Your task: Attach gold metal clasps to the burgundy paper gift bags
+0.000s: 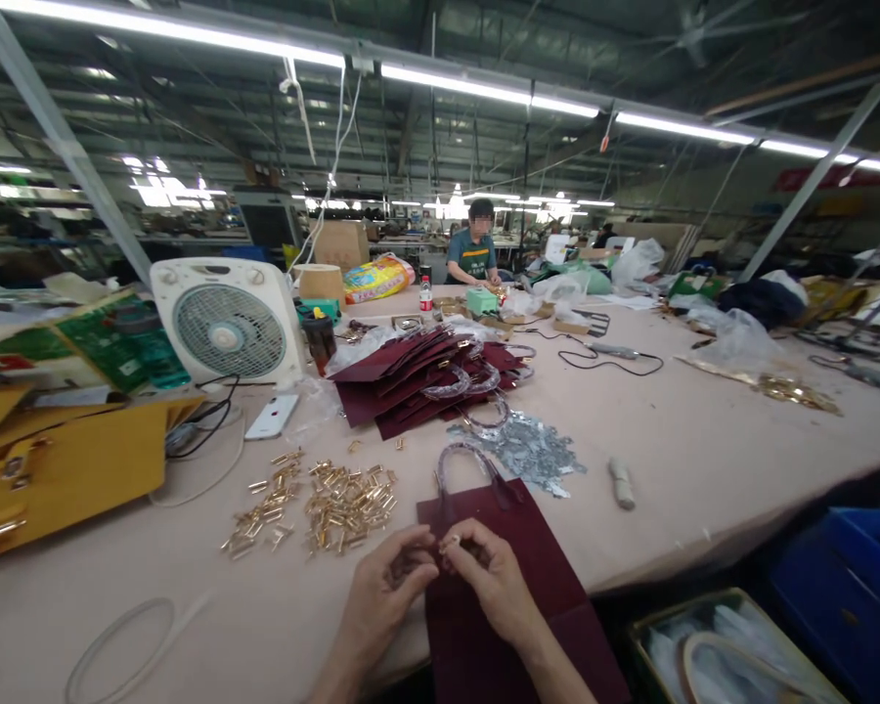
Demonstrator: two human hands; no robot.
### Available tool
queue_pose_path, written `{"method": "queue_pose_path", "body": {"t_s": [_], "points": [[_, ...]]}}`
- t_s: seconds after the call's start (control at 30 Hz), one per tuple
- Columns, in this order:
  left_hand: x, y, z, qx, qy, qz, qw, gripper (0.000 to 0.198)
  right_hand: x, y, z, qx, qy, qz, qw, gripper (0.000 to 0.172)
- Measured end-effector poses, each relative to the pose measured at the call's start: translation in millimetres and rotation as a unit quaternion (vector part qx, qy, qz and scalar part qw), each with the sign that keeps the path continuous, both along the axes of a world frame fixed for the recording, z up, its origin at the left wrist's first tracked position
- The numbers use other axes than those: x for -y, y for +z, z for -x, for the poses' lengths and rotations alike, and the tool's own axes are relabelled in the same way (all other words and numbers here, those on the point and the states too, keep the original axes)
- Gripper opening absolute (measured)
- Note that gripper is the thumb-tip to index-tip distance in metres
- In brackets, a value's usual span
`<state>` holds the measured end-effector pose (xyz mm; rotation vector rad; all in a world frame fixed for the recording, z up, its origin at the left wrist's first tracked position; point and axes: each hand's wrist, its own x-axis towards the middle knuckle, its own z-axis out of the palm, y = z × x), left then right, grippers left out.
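Note:
A dark maroon bag panel lies at the table's front edge, its plastic-wrapped handle pointing away from me. Above this panel my right hand pinches a small gold metal fitting between thumb and forefinger. My left hand is close beside it, fingers curved and thumb apart, with nothing visible in it. Just left of my hands lies a loose pile of gold metal fittings. Beyond the panel are scattered flat silver metal plates and a stack of maroon bag panels with wrapped handles.
A white box fan, a white phone and yellow bag panels are on the left. A beige roll lies at right. Blue bins stand below the edge. A co-worker is across the table.

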<state>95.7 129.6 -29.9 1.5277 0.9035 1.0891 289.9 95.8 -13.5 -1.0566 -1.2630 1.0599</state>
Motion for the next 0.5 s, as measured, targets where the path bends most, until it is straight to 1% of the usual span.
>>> {"method": "queue_pose_path", "body": {"t_s": [0.07,0.13,0.23,0.33,0.43,0.5], "points": [[0,-1.4,-1,-0.006,0.011,0.002,1.000,0.040,-7,-4.1,-16,0.004,-0.051,0.005,0.999,0.032],[0,-2.7,-2,-0.024,0.038,-0.001,0.999,0.038,-17,-8.3,-36,0.022,-0.107,0.004,0.994,0.037],[-2,-5.3,-4,-0.039,0.073,-0.003,0.997,0.037,-32,-12.3,-64,0.064,-0.148,0.011,0.987,0.044],[-4,-10.2,-5,-0.051,0.098,-0.025,0.994,0.036,-41,-15.2,-79,0.111,-0.159,0.007,0.981,0.045],[-5,-14.8,-7,-0.067,0.134,-0.044,0.988,0.037,-43,-18.7,-82,0.131,-0.149,0.007,0.980,0.043],[-4,-14.8,-13,-0.068,0.153,-0.033,0.985,0.041,-43,-20.4,-81,0.132,-0.136,0.012,0.982,0.042]]}}
